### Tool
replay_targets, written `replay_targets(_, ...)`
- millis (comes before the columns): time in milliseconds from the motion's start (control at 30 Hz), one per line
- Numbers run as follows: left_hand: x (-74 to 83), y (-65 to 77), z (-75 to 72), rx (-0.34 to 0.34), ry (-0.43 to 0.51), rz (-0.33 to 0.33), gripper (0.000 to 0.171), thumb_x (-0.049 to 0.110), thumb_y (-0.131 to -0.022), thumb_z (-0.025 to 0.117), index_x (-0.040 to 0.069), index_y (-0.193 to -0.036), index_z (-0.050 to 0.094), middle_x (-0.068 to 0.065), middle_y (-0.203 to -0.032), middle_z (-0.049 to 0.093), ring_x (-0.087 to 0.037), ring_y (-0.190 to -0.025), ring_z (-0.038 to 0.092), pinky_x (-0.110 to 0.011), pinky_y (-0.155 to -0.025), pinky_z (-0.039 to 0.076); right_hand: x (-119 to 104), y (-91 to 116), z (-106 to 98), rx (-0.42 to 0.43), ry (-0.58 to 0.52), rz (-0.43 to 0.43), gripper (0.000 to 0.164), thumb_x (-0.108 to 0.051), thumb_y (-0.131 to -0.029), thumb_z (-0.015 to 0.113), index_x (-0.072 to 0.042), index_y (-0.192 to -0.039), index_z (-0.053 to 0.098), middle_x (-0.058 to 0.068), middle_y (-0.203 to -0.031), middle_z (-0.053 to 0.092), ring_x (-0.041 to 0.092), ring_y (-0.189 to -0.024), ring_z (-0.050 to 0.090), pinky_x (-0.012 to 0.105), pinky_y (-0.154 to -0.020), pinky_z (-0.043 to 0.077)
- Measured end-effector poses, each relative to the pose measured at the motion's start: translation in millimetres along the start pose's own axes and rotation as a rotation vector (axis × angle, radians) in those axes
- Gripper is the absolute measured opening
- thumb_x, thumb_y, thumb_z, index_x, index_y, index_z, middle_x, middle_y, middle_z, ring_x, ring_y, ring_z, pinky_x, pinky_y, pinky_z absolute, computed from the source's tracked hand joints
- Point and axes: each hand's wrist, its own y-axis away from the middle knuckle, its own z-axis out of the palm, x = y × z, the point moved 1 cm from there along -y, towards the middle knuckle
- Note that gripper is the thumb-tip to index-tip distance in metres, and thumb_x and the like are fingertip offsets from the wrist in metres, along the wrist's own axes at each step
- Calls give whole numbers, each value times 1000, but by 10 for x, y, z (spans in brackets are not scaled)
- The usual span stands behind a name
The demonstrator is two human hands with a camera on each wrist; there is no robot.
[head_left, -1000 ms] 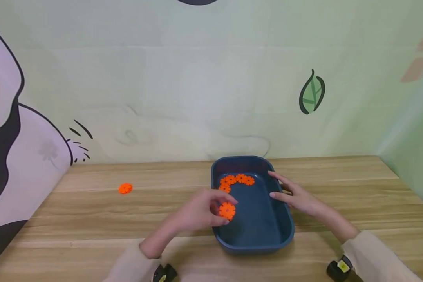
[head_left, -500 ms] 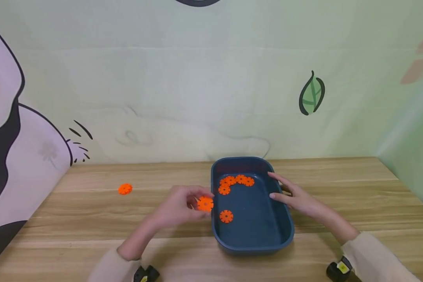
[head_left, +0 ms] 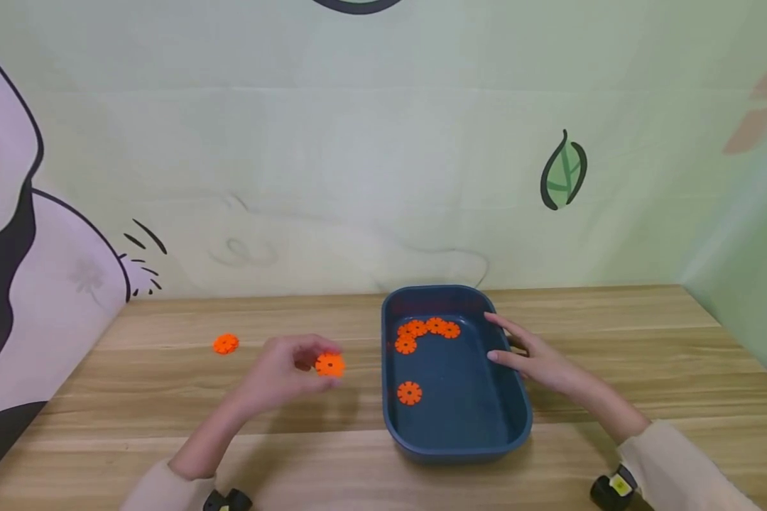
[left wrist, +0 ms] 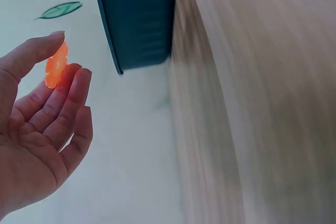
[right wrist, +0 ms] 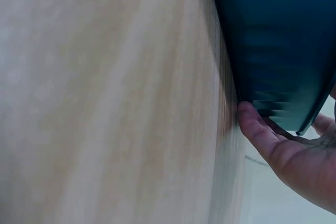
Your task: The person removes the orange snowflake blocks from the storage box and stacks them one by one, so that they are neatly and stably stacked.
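Observation:
Over the table, left of the blue plastic tub, my left hand pinches an orange snowflake disc between thumb and fingers. The left wrist view shows that disc edge-on, its other fingers loosely bent. My right hand holds the tub's right side, thumb and forefinger over the rim, other fingers against the outer wall. Inside the tub, several orange discs lie along the back left, and a single disc lies nearer the front.
Another orange piece, perhaps stacked discs, lies on the wooden table at the left. A wall covering printed with cartoon shapes and leaves rises behind the table. Small black devices are strapped to both wrists.
My left hand has moved left, out of the tub, with one disc still pinched. A disc now lies on the tub's floor where that hand was. The right hand has stayed put.

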Motion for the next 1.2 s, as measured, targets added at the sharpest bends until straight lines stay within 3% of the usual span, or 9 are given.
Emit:
replay_targets(367, -221, 114, -190, 107, -37, -93, 35, 22, -72, 77, 9, -104, 66, -2, -100, 66, -21, -93, 56, -35, -77, 48, -20, 18, 4, 14, 36, -3, 68, -30, -91, 55, -17, -146, 17, 24, -149, 10, 53, -128, 15, 41, -77, 47)
replay_targets(633, -403, 178, -361, 212, -80, -94, 37, 20, -72, 77, 5, -103, 66, -4, -96, 67, -20, -90, 56, -35, -76, 49, -23, 21, 5, 17, 35, -2, 69, -31, -91, 55, -18, -146, 17, 23, -149, 8, 53, -129, 13, 39, -76, 46)
replay_targets(833, -527, 217, -511, 254, -127, -127, 39, 20, -75, 75, 2, -108, 64, -9, -102, 66, -22, -93, 58, -30, -76, 49, -22, 21, 4, 14, 27, -11, 68, -30, -91, 55, -17, -146, 17, 23, -149, 8, 53, -129, 13, 44, -79, 47)
replay_targets(1033, -621, 250, -622, 272, -106, -161, 42, 21, -77, 73, 2, -113, 62, -13, -108, 64, -24, -94, 59, -19, -72, 49, -20, 21, 0, 12, 27, -8, 68, -30, -91, 55, -17, -146, 17, 24, -149, 8, 53, -129, 13, 48, -81, 47)
replay_targets(1200, -698, 258, -701, 277, -110, -197, 46, 23, -79, 72, 1, -117, 59, -18, -113, 61, -30, -99, 58, -32, -79, 51, -22, 19, 2, 11, 21, -5, 68, -30, -91, 55, -17, -146, 17, 24, -149, 8, 53, -128, 14, 48, -80, 47)
